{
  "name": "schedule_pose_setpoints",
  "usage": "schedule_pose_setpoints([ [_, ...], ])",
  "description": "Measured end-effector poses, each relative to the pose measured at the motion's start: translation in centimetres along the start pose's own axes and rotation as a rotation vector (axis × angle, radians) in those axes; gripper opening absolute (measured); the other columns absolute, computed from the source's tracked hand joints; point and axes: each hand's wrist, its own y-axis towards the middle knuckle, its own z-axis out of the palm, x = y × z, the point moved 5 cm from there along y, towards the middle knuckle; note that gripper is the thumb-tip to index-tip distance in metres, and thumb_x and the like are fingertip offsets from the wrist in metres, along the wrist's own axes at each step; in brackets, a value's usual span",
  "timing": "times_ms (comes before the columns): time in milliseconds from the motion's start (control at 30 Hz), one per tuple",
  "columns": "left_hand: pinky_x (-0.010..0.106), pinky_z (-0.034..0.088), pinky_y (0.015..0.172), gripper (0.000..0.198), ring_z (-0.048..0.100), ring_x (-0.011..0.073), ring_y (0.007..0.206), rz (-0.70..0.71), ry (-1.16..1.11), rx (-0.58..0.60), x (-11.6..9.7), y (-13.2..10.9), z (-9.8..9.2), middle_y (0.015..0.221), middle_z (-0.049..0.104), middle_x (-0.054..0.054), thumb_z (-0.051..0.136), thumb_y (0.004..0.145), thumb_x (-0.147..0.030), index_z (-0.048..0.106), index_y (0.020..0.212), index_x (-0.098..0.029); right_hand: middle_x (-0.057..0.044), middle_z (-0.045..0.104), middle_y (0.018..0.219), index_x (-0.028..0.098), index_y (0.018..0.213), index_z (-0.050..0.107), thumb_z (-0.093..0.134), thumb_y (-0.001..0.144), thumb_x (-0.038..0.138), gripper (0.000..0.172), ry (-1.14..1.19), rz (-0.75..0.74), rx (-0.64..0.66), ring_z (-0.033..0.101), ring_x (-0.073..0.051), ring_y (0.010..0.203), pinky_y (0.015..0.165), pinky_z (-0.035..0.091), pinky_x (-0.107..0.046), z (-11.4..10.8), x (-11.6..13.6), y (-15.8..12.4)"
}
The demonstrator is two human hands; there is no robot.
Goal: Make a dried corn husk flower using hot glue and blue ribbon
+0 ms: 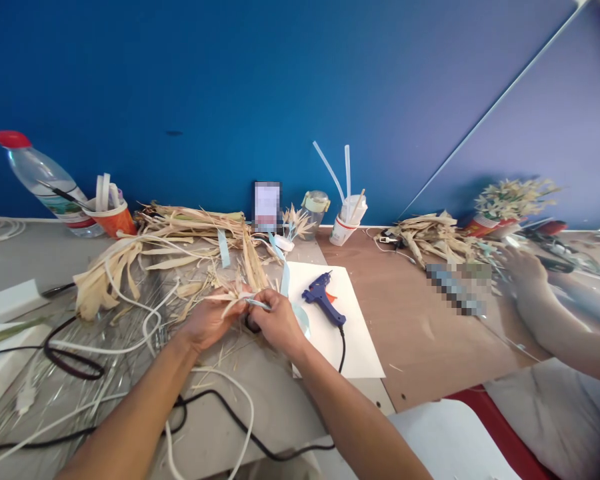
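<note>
My left hand (211, 322) is closed in a pinch on a small bundle of dried straw leaves (233, 293), held just above the grey table. Close beside it, my right hand (279, 321) is closed on a light blue ribbon (285, 280) that runs up from the bundle and curls past my knuckles. Both hands touch at the bundle. A blue glue gun (323, 298) lies on a white sheet of paper (350, 333) just right of my right hand, its black cord trailing toward me.
A pile of dried husks (170, 247) covers the table behind my hands, with black and white cables (145, 333) at the left. A water bottle (45, 181), an orange cup (113, 217) and a white cup (347, 223) stand by the blue wall. Another person's hand (525, 270) works at the right.
</note>
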Motion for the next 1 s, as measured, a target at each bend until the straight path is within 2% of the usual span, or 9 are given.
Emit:
schedule_pose_setpoints([
  [367, 0.023, 0.043, 0.063, 0.014, 0.045, 0.0071, 0.059, -0.057, -0.15, -0.027, 0.1, 0.0, 0.0, 0.076, 0.057, 0.002, 0.079, 0.063, -0.016, 0.069, 0.073, -0.012, 0.005, 0.049, 0.058, 0.02, 0.065, 0.05, 0.062, 0.063, 0.028, 0.015, 0.212, -0.001, 0.06, 0.041, -0.01, 0.054, 0.053, 0.033, -0.022, 0.5, 0.2, 0.1],
  [500, 0.022, 0.041, 0.057, 0.018, 0.04, 0.0044, 0.053, -0.035, -0.145, -0.025, -0.1, 0.1, -0.2, 0.076, 0.058, 0.002, 0.08, 0.063, -0.023, 0.067, 0.067, -0.011, 0.007, 0.047, 0.053, 0.021, 0.066, 0.048, 0.063, 0.061, 0.029, 0.017, 0.3, 0.049, 0.126, 0.037, -0.009, 0.049, 0.048, 0.029, -0.021, 1.0, -0.3, 0.1],
  [633, 0.02, 0.04, 0.055, 0.018, 0.037, 0.003, 0.049, 0.0, -0.139, -0.068, -0.1, 0.3, -0.4, 0.071, 0.057, -0.001, 0.079, 0.066, -0.025, 0.067, 0.07, -0.012, 0.008, 0.045, 0.051, 0.021, 0.066, 0.049, 0.065, 0.06, 0.028, 0.018, 0.378, 0.068, 0.155, 0.035, -0.008, 0.046, 0.047, 0.027, -0.021, 1.0, -0.1, -0.1],
  [733, 0.02, 0.042, 0.057, 0.018, 0.038, 0.0032, 0.05, 0.003, -0.159, -0.07, -0.1, 0.3, -0.4, 0.07, 0.057, -0.001, 0.079, 0.066, -0.025, 0.068, 0.073, -0.013, 0.008, 0.037, 0.046, 0.02, 0.064, 0.05, 0.061, 0.063, 0.032, 0.016, 0.525, 0.069, 0.204, 0.028, -0.007, 0.043, 0.045, 0.023, -0.022, 1.1, 0.3, -0.1],
  [867, 0.02, 0.044, 0.06, 0.02, 0.038, 0.0024, 0.049, 0.0, -0.185, -0.069, 0.0, 0.3, -0.5, 0.072, 0.059, -0.001, 0.08, 0.065, -0.026, 0.068, 0.074, -0.013, 0.01, 0.024, 0.043, 0.021, 0.055, 0.042, 0.058, 0.067, 0.037, 0.025, 0.678, 0.144, 0.237, 0.017, -0.007, 0.041, 0.043, 0.015, -0.023, 1.4, 0.4, 0.0],
  [1000, 0.019, 0.044, 0.058, 0.02, 0.037, 0.0016, 0.048, -0.03, -0.199, -0.07, 0.1, 0.3, -0.5, 0.071, 0.059, -0.001, 0.08, 0.065, -0.025, 0.068, 0.075, -0.013, 0.011, 0.03, 0.041, 0.02, 0.06, 0.049, 0.064, 0.063, 0.033, 0.02, 0.636, 0.152, 0.258, 0.019, -0.006, 0.04, 0.044, 0.015, -0.023, 1.5, 0.4, 0.0],
])
